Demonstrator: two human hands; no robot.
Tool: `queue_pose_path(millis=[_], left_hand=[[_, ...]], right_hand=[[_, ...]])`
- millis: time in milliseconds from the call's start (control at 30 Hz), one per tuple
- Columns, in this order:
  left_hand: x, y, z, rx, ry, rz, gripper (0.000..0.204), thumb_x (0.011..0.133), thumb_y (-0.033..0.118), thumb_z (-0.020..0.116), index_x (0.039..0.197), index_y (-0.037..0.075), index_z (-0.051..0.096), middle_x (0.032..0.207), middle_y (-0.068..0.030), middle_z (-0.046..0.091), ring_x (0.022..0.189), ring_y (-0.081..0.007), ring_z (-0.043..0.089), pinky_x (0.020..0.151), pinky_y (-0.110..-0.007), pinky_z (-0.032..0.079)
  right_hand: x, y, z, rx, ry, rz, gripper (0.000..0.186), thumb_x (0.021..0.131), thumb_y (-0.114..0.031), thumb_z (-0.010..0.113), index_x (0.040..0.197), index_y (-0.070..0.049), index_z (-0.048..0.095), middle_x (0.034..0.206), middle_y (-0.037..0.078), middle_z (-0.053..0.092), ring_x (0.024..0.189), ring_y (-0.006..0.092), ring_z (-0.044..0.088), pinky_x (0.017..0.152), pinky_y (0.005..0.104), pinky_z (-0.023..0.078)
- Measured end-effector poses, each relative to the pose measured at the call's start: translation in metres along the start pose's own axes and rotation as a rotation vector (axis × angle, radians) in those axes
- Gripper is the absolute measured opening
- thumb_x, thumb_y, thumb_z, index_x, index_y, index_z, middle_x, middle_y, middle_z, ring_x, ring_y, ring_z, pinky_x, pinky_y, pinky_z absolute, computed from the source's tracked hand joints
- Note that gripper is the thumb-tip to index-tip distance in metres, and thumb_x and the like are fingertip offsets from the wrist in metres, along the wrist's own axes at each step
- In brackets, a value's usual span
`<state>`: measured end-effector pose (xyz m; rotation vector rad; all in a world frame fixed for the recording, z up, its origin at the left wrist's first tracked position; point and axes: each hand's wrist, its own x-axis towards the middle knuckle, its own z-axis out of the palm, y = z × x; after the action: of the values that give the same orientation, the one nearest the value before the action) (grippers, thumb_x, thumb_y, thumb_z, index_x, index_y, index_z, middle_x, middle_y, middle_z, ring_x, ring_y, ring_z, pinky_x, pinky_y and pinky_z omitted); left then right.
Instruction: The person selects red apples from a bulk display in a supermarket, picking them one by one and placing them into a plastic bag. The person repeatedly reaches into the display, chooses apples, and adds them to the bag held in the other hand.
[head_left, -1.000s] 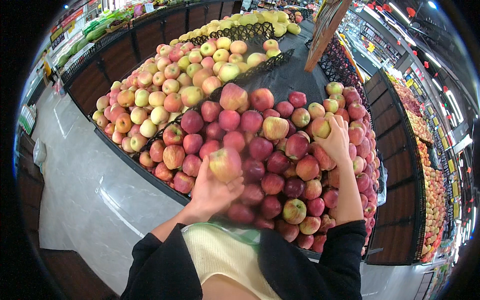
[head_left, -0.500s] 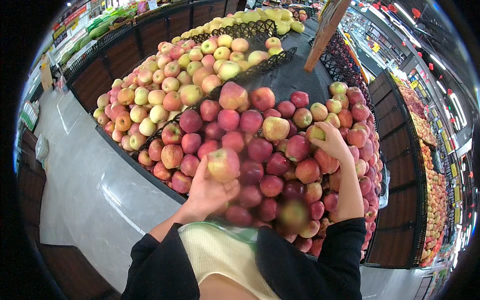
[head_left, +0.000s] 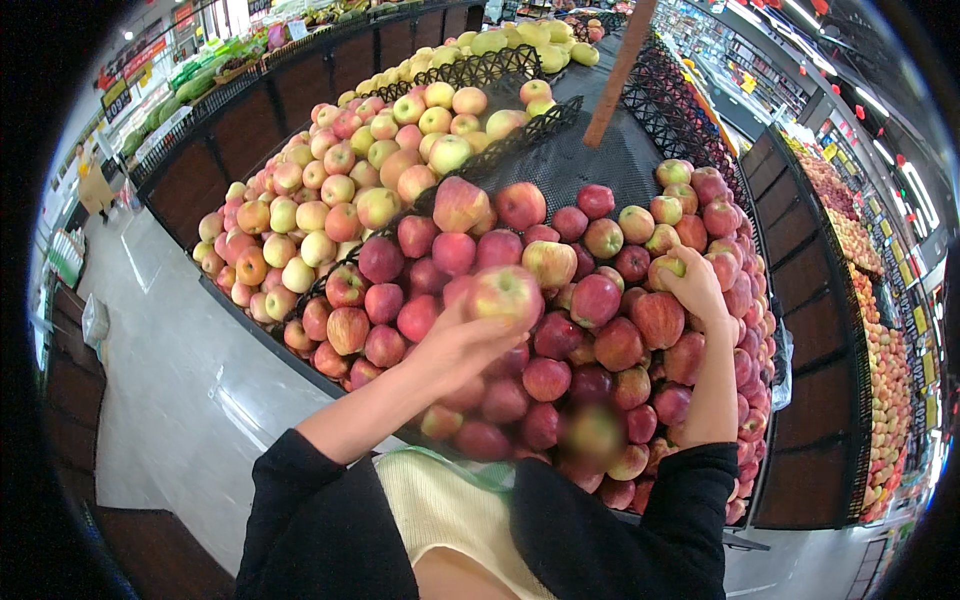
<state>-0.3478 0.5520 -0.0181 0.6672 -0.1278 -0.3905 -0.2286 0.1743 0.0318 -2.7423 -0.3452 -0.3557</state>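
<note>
Near the middle of the frame, the person's left hand (head_left: 470, 342) holds a yellow-and-red apple (head_left: 503, 294) above the pile, its fingers curled under and around the fruit, slightly blurred. Right of centre, the right hand (head_left: 702, 292) has thumb and fingertips clamped on a smaller yellow-green apple (head_left: 663, 271) — whether that one is clear of its neighbours cannot be told.

Below and around both hands spread dark red apples (head_left: 547, 380), filling the centre and right of the frame. Paler pink-and-yellow apples (head_left: 340, 160) fill the upper left, behind a black lattice divider (head_left: 525, 130). A bare stretch of black mat (head_left: 560, 165) lies above the red ones, with a brown post (head_left: 615, 85) rising there; yellow fruit (head_left: 490, 42) sits at the top. Black sleeves (head_left: 295, 500) cover the upper part of both arms — grey floor (head_left: 165, 370) shows at left.
</note>
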Motion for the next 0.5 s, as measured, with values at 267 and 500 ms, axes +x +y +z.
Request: queue_pose_path(millis=[267,500], left_hand=[[0.116,-0.016,0.05,0.948,0.026,0.367,0.063,0.085,0.034,0.079,0.128,0.0,0.048,0.121,-0.0187,0.062,0.108,-0.0289,0.064,0.095,-0.037,0.05],[0.191,-0.05,0.076,1.412,0.246,0.318,0.075,0.088,0.058,0.064,0.111,-0.013,0.052,0.107,-0.0359,0.064,0.104,-0.0427,0.066,0.09,-0.048,0.05]], right_hand=[[-0.009,-0.005,-0.004,0.042,0.071,-0.096,0.031,0.085,-0.026,0.068,0.11,-0.008,0.068,0.111,0.015,0.067,0.108,0.0367,0.062,0.093,0.0445,0.05],[-0.013,0.006,-0.009,0.068,0.041,-0.119,0.036,0.082,-0.024,0.068,0.113,-0.005,0.066,0.108,0.016,0.065,0.105,0.036,0.062,0.093,0.0429,0.049]])
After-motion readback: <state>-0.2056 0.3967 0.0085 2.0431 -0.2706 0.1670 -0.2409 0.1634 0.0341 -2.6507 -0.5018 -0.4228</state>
